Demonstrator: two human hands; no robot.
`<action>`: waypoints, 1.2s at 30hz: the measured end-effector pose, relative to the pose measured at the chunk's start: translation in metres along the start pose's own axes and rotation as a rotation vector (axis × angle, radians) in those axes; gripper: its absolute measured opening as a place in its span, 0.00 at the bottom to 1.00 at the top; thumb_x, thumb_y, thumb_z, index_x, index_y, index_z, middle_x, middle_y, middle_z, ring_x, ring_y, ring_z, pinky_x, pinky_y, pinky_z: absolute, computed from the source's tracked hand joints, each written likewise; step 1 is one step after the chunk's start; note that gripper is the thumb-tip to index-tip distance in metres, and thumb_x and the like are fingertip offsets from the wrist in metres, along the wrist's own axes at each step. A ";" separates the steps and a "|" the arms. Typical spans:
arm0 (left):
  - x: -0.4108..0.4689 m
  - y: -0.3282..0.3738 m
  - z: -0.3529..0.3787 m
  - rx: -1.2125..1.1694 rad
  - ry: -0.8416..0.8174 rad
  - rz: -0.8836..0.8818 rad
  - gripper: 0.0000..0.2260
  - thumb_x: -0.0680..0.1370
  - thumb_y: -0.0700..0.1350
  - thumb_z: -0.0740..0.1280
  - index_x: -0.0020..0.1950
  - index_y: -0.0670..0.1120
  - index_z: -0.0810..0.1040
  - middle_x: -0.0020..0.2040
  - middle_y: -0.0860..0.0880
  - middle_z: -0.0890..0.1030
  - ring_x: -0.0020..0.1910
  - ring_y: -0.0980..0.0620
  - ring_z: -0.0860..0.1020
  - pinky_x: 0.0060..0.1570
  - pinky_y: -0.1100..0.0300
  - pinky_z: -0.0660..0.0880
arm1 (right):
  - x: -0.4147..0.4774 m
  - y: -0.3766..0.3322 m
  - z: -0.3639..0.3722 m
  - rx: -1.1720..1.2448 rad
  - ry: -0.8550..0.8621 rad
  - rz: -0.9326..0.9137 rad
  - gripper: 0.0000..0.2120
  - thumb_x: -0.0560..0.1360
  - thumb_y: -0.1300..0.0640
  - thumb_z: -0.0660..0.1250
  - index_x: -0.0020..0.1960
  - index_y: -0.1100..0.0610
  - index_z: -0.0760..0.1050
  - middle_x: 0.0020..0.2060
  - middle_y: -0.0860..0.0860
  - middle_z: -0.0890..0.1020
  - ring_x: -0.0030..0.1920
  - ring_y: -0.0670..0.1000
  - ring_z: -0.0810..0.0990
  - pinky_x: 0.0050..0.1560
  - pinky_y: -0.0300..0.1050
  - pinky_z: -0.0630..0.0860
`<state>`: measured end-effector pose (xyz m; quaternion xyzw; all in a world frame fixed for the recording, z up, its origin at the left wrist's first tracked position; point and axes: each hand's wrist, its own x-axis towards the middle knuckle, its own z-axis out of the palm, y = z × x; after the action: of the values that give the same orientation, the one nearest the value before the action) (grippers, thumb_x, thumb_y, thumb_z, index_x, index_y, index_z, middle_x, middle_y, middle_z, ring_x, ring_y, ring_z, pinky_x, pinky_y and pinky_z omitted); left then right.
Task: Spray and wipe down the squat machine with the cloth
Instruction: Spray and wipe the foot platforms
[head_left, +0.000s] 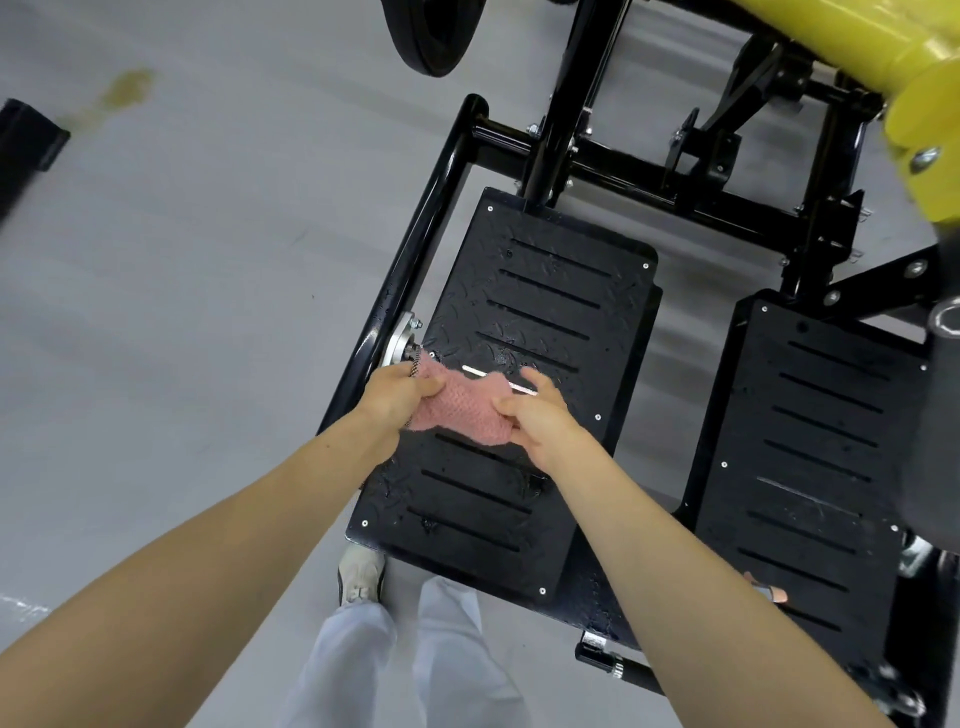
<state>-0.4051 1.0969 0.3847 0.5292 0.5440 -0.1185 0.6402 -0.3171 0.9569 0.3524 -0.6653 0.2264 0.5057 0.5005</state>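
Both hands meet in the middle of the frame over the squat machine (410, 260), and the pink cloth (460, 408) is stretched between them. The left hand (397, 397) has its fingers curled round the cloth's left end, with a dark-edged corner of the cloth sticking out above the knuckles. The right hand (537, 418) pinches the right end, thumb on top and fingers tucked beneath. The cloth sits bunched and slightly twisted, directly above the middle of the black slotted foot plate (524, 312); whether it touches the plate cannot be told. Small wet drops glisten on this plate near the hands.

Just left of the left hand, a silver bolted disc (397, 343) is fixed to the machine's black tubular side rail. A second foot plate (810, 441) lies at the right of the frame, apart from the hands. A yellow bar (857, 47) crosses the upper right corner. At the bottom centre, pale trousers (363, 665) and a light shoe (360, 574) stand on the grey floor (182, 312), which carries a yellowish stain (127, 88) in the upper left.
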 end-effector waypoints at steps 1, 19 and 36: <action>0.001 0.000 -0.002 0.034 -0.003 0.006 0.16 0.76 0.39 0.69 0.63 0.41 0.74 0.56 0.44 0.79 0.49 0.49 0.79 0.47 0.57 0.79 | 0.002 0.001 -0.004 -0.041 0.020 -0.035 0.36 0.73 0.71 0.67 0.74 0.48 0.60 0.58 0.53 0.76 0.59 0.56 0.77 0.61 0.58 0.75; 0.013 0.000 -0.015 0.691 -0.196 0.283 0.06 0.77 0.36 0.67 0.53 0.38 0.80 0.59 0.51 0.66 0.55 0.62 0.67 0.64 0.65 0.62 | -0.006 -0.007 -0.021 -0.610 0.096 -0.364 0.12 0.72 0.57 0.72 0.37 0.65 0.77 0.47 0.52 0.77 0.48 0.51 0.77 0.47 0.42 0.71; 0.024 -0.006 0.003 0.653 0.059 0.474 0.13 0.81 0.49 0.61 0.52 0.38 0.72 0.42 0.42 0.78 0.40 0.46 0.76 0.40 0.52 0.74 | 0.002 -0.003 -0.012 -0.114 -0.066 -0.086 0.18 0.75 0.53 0.69 0.62 0.58 0.71 0.56 0.53 0.81 0.52 0.51 0.81 0.45 0.43 0.78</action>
<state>-0.3983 1.1026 0.3611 0.8190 0.3587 -0.1188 0.4319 -0.3087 0.9479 0.3521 -0.6849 0.1517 0.5172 0.4903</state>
